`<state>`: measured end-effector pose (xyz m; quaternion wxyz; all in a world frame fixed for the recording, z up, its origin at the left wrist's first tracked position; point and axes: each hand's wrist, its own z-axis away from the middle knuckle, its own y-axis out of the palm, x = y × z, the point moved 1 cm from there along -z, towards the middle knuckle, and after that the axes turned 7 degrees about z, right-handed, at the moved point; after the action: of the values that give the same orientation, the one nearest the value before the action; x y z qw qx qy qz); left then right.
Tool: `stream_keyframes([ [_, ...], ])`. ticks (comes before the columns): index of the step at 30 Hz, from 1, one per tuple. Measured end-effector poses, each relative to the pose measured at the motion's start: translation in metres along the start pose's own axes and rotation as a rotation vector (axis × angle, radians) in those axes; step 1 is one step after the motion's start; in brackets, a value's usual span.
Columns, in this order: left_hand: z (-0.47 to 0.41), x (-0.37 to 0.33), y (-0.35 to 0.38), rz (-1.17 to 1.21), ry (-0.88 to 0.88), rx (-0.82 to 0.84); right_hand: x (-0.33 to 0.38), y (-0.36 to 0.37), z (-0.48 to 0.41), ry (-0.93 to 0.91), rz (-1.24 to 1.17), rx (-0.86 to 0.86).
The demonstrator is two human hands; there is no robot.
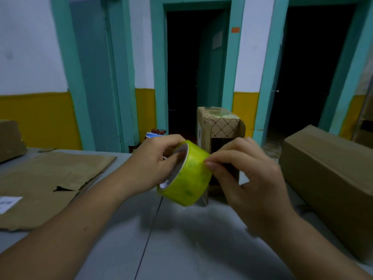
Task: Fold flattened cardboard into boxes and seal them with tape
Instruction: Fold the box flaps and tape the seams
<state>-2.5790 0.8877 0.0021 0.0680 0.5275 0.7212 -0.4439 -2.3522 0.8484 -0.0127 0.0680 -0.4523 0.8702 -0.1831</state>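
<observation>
We face a white wall [30, 47] with a yellow lower band and teal-framed dark doorways [181, 67], and below it a grey desk [181, 249].

On the desk's left side lies a sheet of flattened cardboard [50, 178], with a white label [8, 203] at its near left. At the far left edge we see the corner of a brown box [10, 138]. Along the right edge lies a long brown carton [333, 178], closed, so we cannot tell what it holds. Near the middle of the far edge a patterned box [222, 122] stands upright. Its top is glossy with tape, and a dark opening shows in the face towards us. We cannot make out anything inside.

Above the desk's middle, just in front of that upright box, both hands hold up the yellow-green tape roll [191, 178], clear of the surface and tilted so its core opens to the left.

The left hand [149, 168] grips the roll, fingers curled over its upper rim and the thumb reaching into the core. The right hand [248, 178] comes in from the right. Its thumb and forefinger are pressed together on the roll's outer face, pinching at the tape, and the other fingers are curled loosely behind.
</observation>
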Motion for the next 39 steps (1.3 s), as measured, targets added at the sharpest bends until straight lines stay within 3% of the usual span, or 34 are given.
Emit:
stream_keyframes([
  [17, 0.002, -0.006, 0.001, -0.094, -0.002, 0.035, -0.007, 0.0, 0.003, 0.034, -0.006, 0.06],
  [31, -0.001, 0.011, 0.0, -0.048, -0.373, 0.006, -0.002, 0.008, 0.005, -0.015, 0.026, 0.04],
  [39, 0.002, -0.004, 0.004, 0.217, -0.494, 0.02, -0.001, 0.012, 0.007, -0.031, 0.078, 0.03],
])
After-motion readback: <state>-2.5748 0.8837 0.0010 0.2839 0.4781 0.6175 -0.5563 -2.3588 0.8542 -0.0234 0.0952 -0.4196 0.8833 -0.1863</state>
